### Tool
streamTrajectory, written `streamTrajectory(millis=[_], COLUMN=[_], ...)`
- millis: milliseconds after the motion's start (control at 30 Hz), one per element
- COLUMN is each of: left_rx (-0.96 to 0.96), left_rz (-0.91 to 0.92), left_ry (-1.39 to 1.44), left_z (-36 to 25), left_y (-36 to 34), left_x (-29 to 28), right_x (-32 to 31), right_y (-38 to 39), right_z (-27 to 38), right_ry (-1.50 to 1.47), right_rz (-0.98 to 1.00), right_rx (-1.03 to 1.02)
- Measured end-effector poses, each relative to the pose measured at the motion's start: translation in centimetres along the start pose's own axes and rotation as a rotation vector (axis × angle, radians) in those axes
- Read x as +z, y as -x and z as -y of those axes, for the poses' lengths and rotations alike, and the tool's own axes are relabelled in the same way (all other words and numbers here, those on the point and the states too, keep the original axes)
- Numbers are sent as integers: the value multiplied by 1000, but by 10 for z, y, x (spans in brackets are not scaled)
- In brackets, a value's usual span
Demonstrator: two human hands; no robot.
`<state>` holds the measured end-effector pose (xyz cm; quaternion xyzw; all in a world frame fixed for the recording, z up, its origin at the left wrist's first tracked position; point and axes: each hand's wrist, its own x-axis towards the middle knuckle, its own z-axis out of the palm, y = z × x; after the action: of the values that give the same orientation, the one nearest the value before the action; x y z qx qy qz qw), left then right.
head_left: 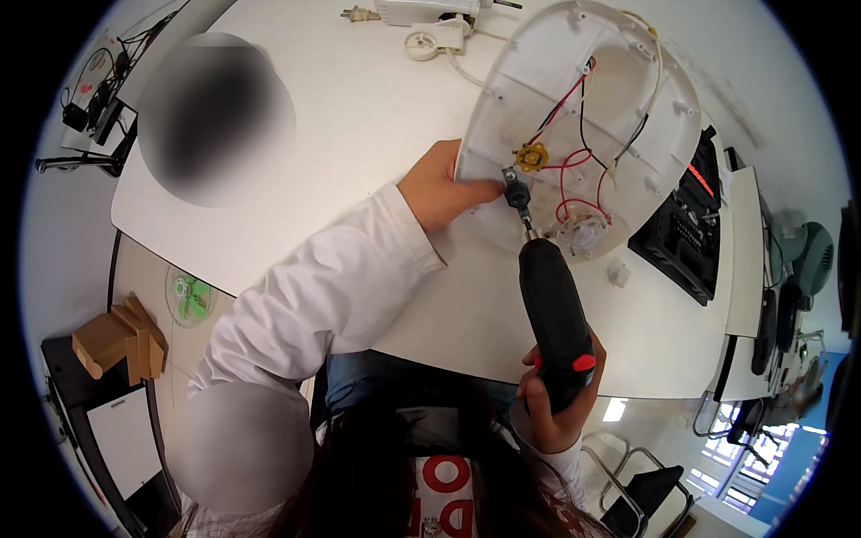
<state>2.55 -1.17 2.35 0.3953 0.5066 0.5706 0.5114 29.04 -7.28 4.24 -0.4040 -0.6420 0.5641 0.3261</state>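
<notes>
A white plastic housing (502, 99), open side up, stands tilted over the table, with red and black wires inside. My left hand (439, 190) grips its left edge, the thumb lying inside beside a small black part (517, 192). Wrapped round the handle of a black power screwdriver (549, 300) with a red button is my right hand (565, 408). The tool's bit points up at the black part; whether it sits in a screw is too small to tell. Near it are a yellow round component (531, 158) and a clear round piece (583, 231).
An open black tool case (686, 229) lies right of the housing. A white device (426, 13) with a plug and cord is at the far edge. A small clear piece (618, 273) rests on the white table (377, 99). Cardboard boxes (117, 341) stand at lower left.
</notes>
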Motion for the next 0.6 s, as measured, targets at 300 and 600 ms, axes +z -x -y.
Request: streamTrajectory(millis=[300,600], left_rx=[-15,10], left_rz=[0,-10], left_ry=[10,8], left_z=[0,1], left_y=[0,0], left_x=[-1,0], right_x=[0,1], right_y=[0,1], right_z=[1,1], right_ry=[0,-10], right_rz=[-2,-8], right_rx=[4,5])
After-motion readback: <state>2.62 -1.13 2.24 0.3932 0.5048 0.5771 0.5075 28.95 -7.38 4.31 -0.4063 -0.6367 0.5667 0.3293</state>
